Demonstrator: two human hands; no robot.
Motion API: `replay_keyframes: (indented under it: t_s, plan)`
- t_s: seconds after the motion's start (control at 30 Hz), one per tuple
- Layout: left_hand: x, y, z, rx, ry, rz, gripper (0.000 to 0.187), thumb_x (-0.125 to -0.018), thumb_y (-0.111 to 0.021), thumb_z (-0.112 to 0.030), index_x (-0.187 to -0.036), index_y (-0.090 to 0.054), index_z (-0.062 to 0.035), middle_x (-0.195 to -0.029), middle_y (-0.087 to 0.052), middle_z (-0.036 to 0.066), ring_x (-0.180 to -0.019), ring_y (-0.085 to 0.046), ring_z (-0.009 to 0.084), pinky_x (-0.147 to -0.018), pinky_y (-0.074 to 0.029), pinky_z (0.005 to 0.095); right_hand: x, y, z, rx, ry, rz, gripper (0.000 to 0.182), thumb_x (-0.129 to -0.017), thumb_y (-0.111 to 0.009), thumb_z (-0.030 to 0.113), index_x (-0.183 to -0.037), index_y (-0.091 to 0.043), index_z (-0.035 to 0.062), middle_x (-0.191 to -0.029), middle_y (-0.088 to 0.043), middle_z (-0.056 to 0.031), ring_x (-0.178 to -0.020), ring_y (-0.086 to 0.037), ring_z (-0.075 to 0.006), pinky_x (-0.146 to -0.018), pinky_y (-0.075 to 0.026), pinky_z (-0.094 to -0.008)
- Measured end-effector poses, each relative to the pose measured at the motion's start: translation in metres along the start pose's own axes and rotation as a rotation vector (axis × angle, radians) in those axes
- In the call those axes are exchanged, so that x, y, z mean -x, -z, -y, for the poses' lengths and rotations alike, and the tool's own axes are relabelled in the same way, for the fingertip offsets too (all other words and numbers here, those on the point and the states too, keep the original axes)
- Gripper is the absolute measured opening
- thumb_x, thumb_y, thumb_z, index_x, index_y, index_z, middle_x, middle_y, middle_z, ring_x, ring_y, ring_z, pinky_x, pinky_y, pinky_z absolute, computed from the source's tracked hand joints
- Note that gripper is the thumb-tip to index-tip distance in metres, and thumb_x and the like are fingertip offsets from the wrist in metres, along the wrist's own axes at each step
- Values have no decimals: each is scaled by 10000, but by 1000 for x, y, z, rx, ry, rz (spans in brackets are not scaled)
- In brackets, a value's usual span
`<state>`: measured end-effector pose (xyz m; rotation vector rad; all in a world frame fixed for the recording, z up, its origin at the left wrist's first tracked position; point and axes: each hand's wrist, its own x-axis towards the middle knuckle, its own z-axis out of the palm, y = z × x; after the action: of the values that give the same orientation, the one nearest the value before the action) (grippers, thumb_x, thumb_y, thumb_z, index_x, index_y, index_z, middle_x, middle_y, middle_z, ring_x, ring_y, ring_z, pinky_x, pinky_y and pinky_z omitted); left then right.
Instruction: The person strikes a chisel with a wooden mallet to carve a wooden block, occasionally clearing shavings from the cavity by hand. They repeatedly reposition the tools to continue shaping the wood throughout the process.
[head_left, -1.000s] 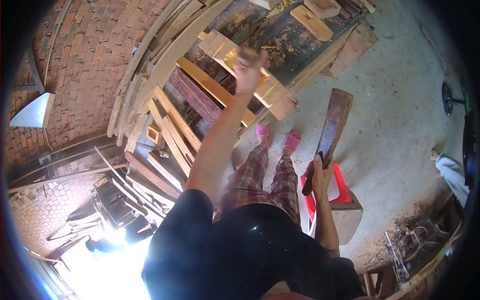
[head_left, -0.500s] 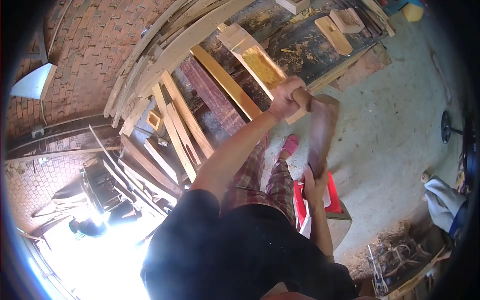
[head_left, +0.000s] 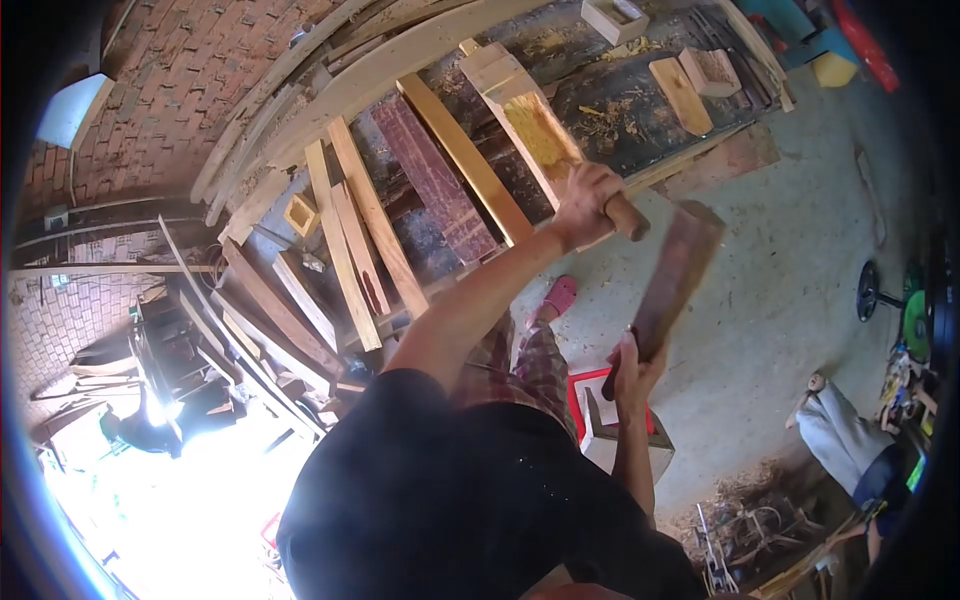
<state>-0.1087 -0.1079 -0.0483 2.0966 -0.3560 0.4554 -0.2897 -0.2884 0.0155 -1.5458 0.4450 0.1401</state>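
Observation:
My left hand (head_left: pixel 588 203) is wrapped round the thick round wooden handle (head_left: pixel 626 217) of a chisel; its blade is hidden behind the hand. Under that hand lies a long wooden workpiece (head_left: pixel 508 83) with a hollow (head_left: pixel 541 130) of yellow wood cut into it. My right hand (head_left: pixel 634 368) grips the narrow end of a flat dark wooden mallet (head_left: pixel 680 270). The mallet's broad head is raised to the right of the chisel handle, with a gap between them in view.
A dark workbench (head_left: pixel 625 150) carries wood shavings, a reddish board (head_left: pixel 430 180), a yellow board (head_left: pixel 465 160) and several pale strips. Small hollowed blocks (head_left: pixel 710 72) sit at its far right. A red-rimmed container (head_left: pixel 577 400) stands by my legs. Shavings (head_left: pixel 760 500) lie at lower right.
The mallet has swung to the right, away from the chisel handle it overlapped before. My left hand keeps its grip on the chisel. The whole view has shifted slightly.

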Motion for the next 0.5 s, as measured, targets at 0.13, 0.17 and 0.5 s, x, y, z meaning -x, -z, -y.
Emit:
replay_keyframes:
  t_s: [0.13, 0.17, 0.5]
  plan:
    - [5, -6, -18, 47, -26, -108, 283, -676, -790, -71, -868, -584, -104, -829, -562, 74, -815, -527, 283, -799, -389, 383, 10, 17, 28, 99, 283, -35, 428, -824, -615, -51, -1194, -409, 13, -762, -563, -57, -606, -544, -126, -539, -451, -254]
    - [4, -7, -22, 128, -13, -205, 274, -695, -789, -80, -871, -580, -102, -809, -559, 68, -795, -526, 276, -786, -387, 376, 12, 15, 41, 111, 287, -23, 428, -824, -615, -51, -1194, -409, 13, -762, -563, -57, -606, -544, -126, -539, -451, -254]
    - [-8, 4, -19, 313, 186, -250, 255, -709, -770, -151, -812, -541, -105, -784, -557, 85, -804, -525, 308, -786, -406, 396, -20, 11, 43, 641, 235, 217, 359, -880, -632, 95, -1144, -415, -14, -796, -558, -95, -636, -561, -151, -558, -449, -272]
